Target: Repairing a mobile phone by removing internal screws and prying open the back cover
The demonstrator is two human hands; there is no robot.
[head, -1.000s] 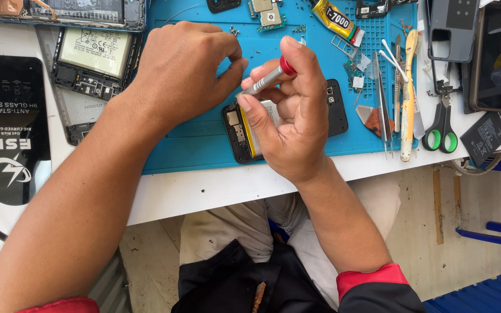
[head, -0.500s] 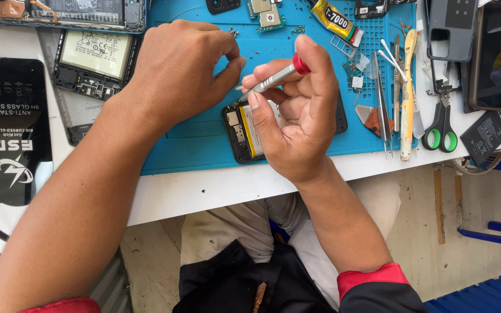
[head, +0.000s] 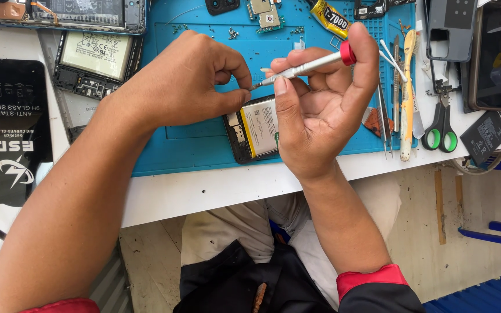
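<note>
The right hand (head: 326, 110) holds a small silver screwdriver (head: 305, 65) with a red cap. Its grip is closed around the tool, with the thumb along the shaft and a finger on the red end. The screwdriver lies almost flat, up above the opened phone (head: 256, 128), and its tip points to the left hand (head: 184, 81). The left hand's grip is pinched shut, thumb against finger, right at the tip. I cannot tell if something tiny is in that pinch. The phone lies on the blue mat (head: 192, 145) on the counter (head: 204, 191), just under both hands. Green-handled scissors (head: 440, 124) lie well off to the right.
</note>
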